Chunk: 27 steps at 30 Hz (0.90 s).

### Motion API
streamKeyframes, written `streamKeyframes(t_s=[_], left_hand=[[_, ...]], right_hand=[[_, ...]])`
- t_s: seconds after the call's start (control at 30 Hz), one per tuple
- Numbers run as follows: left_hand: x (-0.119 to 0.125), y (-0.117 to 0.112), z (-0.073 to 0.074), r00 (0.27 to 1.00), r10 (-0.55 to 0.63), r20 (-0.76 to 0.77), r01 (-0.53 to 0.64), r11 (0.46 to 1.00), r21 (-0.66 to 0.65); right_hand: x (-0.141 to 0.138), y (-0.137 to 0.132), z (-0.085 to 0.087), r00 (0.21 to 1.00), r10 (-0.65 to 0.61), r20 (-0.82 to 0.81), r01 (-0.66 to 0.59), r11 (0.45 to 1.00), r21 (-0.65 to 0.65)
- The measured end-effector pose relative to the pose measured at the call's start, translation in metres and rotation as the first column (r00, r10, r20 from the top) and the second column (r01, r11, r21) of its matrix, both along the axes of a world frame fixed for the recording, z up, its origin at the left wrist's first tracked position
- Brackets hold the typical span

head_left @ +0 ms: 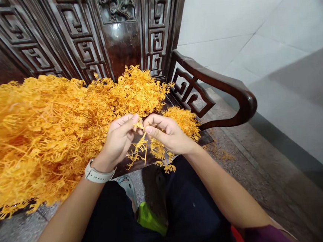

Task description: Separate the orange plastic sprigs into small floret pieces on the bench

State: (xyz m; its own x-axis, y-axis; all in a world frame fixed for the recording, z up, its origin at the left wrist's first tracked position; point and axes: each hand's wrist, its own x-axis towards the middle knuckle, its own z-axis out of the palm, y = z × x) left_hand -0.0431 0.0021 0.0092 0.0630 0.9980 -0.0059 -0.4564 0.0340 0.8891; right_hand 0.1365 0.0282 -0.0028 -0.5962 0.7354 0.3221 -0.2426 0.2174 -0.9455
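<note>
Both hands meet in front of me over the edge of a dark wooden bench point(207, 138). My left hand point(120, 137), with a pale watch point(97, 174) on its wrist, pinches part of a yellow artificial flower sprig point(141, 143) between thumb and forefinger. Right beside it, my right hand point(168, 133) is closed on the same sprig, its thumb against the bent forefinger. Thin stems and frilly yellow tips dangle below the fingers. What exactly lies between the fingertips is too small to make out.
A large heap of yellow plastic sprigs point(45, 134) covers the bench to the left. Smaller piles lie behind point(139, 89) and right of my hands point(182, 119). A carved armrest point(232, 93) juts out at right. Yellow bits point(222, 153) lie on the floor.
</note>
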Motion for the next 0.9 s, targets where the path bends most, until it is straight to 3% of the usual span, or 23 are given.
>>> streamKeyframes(t_s=[0.13, 0.3, 0.4, 0.47, 0.5, 0.57, 0.63, 0.73, 0.8, 0.9], left_hand=[[0.008, 0.000, -0.001, 0.986, 0.002, 0.167, 0.016, 0.994, -0.105], [0.012, 0.006, 0.001, 0.985, 0.049, 0.166, -0.023, 0.987, -0.157], [-0.007, 0.020, 0.008, 0.985, 0.123, 0.118, -0.111, 0.989, -0.099], [-0.025, 0.031, 0.009, 0.967, 0.221, 0.128, -0.223, 0.975, 0.004], [-0.033, 0.036, 0.006, 0.969, 0.224, 0.107, -0.226, 0.974, 0.008], [-0.039, 0.041, -0.006, 0.983, 0.180, -0.049, -0.181, 0.983, -0.024], [-0.034, 0.043, -0.024, 0.930, 0.020, -0.367, -0.038, 0.998, -0.043], [-0.017, 0.047, -0.056, 0.654, -0.137, -0.744, 0.190, 0.982, -0.013], [-0.009, 0.052, -0.078, 0.561, -0.120, -0.819, 0.241, 0.970, 0.023], [0.001, 0.055, -0.112, 0.508, -0.076, -0.858, 0.282, 0.956, 0.083]], right_hand=[[-0.004, 0.004, 0.002, 1.000, -0.008, -0.006, 0.008, 0.999, 0.039], [0.001, 0.008, 0.002, 0.998, 0.038, -0.050, -0.036, 0.999, 0.032], [0.014, 0.002, 0.001, 0.988, 0.140, -0.072, -0.136, 0.990, 0.048], [0.024, -0.001, 0.000, 0.991, 0.110, -0.076, -0.108, 0.994, 0.033], [0.028, -0.001, -0.001, 0.995, 0.047, -0.083, -0.047, 0.999, 0.002], [0.036, 0.005, -0.002, 0.988, -0.118, -0.105, 0.107, 0.989, -0.101], [0.044, 0.014, -0.002, 0.961, -0.254, -0.109, 0.227, 0.950, -0.214], [0.058, 0.025, -0.001, 0.885, -0.459, -0.078, 0.415, 0.853, -0.317], [0.067, 0.028, 0.000, 0.823, -0.563, -0.070, 0.509, 0.787, -0.348], [0.077, 0.029, 0.001, 0.781, -0.621, -0.064, 0.563, 0.745, -0.357]])
